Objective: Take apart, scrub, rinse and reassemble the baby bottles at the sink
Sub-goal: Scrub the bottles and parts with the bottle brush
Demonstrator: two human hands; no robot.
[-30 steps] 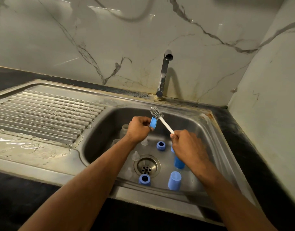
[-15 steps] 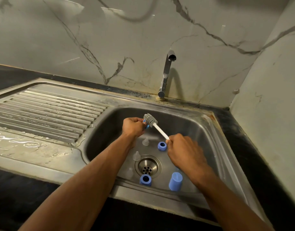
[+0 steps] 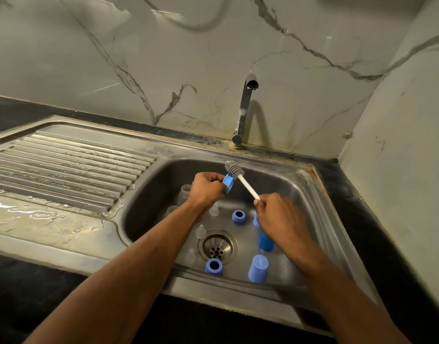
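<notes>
Near rim of sink (image 3: 149,259); in the basin a blue collar ring (image 3: 213,267) and blue cap (image 3: 257,268) by the drain (image 3: 217,247), clear teats (image 3: 200,232) and a clear bottle body (image 3: 184,193) further back. Right hand (image 3: 279,216) fingers curled round white handle of bottle brush (image 3: 240,178). Left hand (image 3: 206,188) pinches a blue ring (image 3: 228,182), bristles just past it. Tap (image 3: 245,108) behind, no water seen. Looks like scrub step, parts all apart. Next: likely work bristles through ring, turning it, grip firm since wet
</notes>
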